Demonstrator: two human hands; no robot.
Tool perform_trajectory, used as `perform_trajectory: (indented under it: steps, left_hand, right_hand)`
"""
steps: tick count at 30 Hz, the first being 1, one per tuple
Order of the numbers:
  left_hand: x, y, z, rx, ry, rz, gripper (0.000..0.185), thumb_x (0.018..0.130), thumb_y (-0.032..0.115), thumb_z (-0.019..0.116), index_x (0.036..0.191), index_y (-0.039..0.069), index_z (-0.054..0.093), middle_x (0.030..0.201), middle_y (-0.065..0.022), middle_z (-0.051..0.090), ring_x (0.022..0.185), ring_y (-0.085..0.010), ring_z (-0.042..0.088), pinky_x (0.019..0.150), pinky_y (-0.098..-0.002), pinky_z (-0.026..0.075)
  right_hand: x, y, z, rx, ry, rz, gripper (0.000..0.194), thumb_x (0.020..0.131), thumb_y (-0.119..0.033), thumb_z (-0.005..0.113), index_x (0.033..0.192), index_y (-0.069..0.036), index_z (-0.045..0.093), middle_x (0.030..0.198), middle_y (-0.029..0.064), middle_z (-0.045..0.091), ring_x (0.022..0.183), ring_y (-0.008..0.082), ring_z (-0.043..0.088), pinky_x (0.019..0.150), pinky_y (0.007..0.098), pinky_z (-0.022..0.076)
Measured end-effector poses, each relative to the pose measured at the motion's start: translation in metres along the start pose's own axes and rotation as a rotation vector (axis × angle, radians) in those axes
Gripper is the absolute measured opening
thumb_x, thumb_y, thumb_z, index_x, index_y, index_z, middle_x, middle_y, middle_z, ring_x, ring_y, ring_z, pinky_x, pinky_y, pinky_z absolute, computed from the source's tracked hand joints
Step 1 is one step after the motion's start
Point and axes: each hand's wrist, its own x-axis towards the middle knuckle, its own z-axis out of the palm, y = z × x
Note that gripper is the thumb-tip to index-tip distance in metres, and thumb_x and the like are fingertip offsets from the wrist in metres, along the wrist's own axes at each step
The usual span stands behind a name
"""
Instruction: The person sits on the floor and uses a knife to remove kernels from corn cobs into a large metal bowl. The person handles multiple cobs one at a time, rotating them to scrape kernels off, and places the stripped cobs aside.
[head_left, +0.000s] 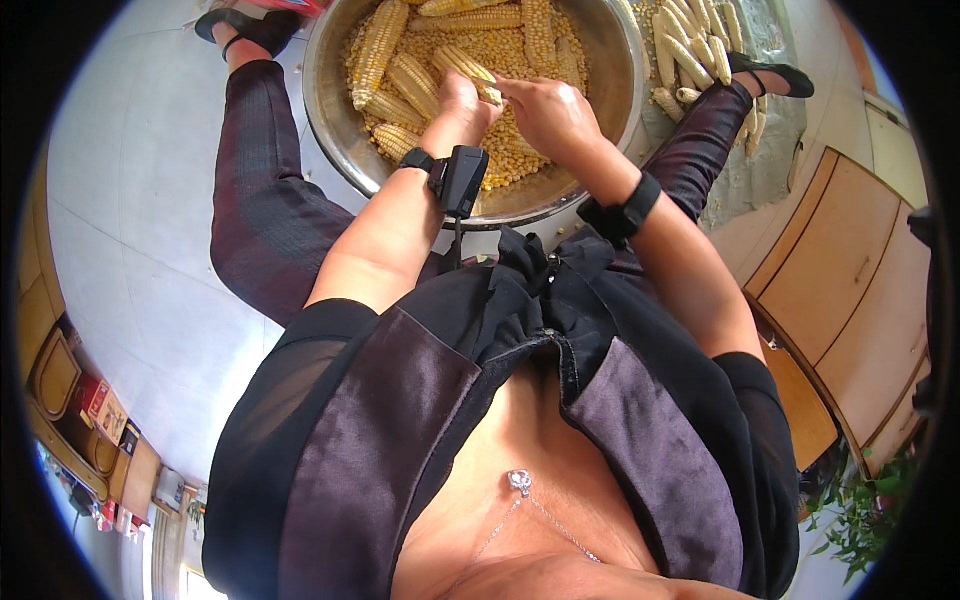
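Over a large metal basin (330, 142), my left hand (465, 105) holds a partly shelled corn cob (463, 64) from below, its tip pointing down to the right. My right hand (555, 116) comes in from the right and grips a thin, pointed tool (484, 81), whose tip lies against the cob; its exact kind cannot be told. Loose yellow kernels (517, 161) cover the bottom of the basin. Several cobs with kernels on them, among them a long cob (379, 56) at the left and an upright cob (538, 34), rest on the loose kernels around my hands.
A pile of bare cobs (686, 56) lies on a grey-green sheet (750, 184) to the right of the basin, with scattered kernels. My legs stretch on both sides of the basin. A wooden cabinet (832, 262) stands at the right, near a leafy plant (862, 510).
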Motion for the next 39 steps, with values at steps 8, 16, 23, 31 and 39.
perform_trajectory:
  steps: [8, 16, 23, 31, 39]
  left_hand:
    - [0.016, 0.000, -0.004, 0.037, -0.050, -0.115, 0.040, 0.098, 0.042, 0.033, 0.102, 0.006, 0.048, 0.086, -0.0162, 0.054, 0.071, -0.0290, 0.054, 0.061, -0.0441, 0.048]
    - [0.018, -0.001, -0.005, 0.037, -0.038, -0.117, 0.056, 0.097, 0.057, 0.027, 0.102, 0.006, 0.047, 0.082, -0.0159, 0.054, 0.068, -0.0282, 0.053, 0.060, -0.0426, 0.045]
    - [0.030, -0.004, -0.009, 0.011, -0.016, -0.102, 0.045, 0.098, 0.046, 0.032, 0.100, 0.005, 0.050, 0.083, -0.0173, 0.056, 0.070, -0.0298, 0.054, 0.062, -0.0448, 0.047]
    - [0.000, -0.020, -0.010, 0.367, -0.020, 0.010, 0.050, 0.099, 0.047, 0.033, 0.113, 0.003, 0.050, 0.092, -0.0147, 0.057, 0.083, -0.0293, 0.058, 0.065, -0.0463, 0.051]
    - [-0.002, -0.017, -0.006, -0.012, -0.078, -0.087, 0.035, 0.098, 0.039, 0.037, 0.101, 0.008, 0.051, 0.088, -0.0129, 0.057, 0.075, -0.0268, 0.055, 0.067, -0.0440, 0.049]
  right_hand:
    - [-0.030, -0.004, -0.014, -0.063, -0.007, 0.022, 0.032, 0.088, -0.015, 0.052, 0.116, -0.015, 0.067, 0.089, 0.0164, 0.068, 0.083, 0.0341, 0.067, 0.074, 0.0450, 0.0536]
    - [-0.025, -0.004, -0.017, -0.135, -0.072, 0.039, 0.034, 0.085, -0.011, 0.053, 0.116, -0.015, 0.068, 0.088, 0.0153, 0.068, 0.083, 0.0334, 0.067, 0.073, 0.0438, 0.0542]
    - [-0.023, -0.005, -0.020, -0.171, -0.087, 0.056, 0.035, 0.085, -0.011, 0.054, 0.117, -0.016, 0.066, 0.089, 0.0145, 0.067, 0.085, 0.0328, 0.067, 0.074, 0.0430, 0.0542]
    - [0.000, -0.012, -0.006, -0.305, -0.179, 0.116, 0.023, 0.087, -0.018, 0.055, 0.105, -0.010, 0.068, 0.090, 0.0151, 0.069, 0.084, 0.0354, 0.069, 0.071, 0.0441, 0.0557]
    - [0.004, 0.009, -0.010, -0.107, -0.063, 0.056, 0.032, 0.088, -0.017, 0.055, 0.117, -0.019, 0.068, 0.096, 0.0169, 0.068, 0.089, 0.0352, 0.066, 0.079, 0.0434, 0.0528]
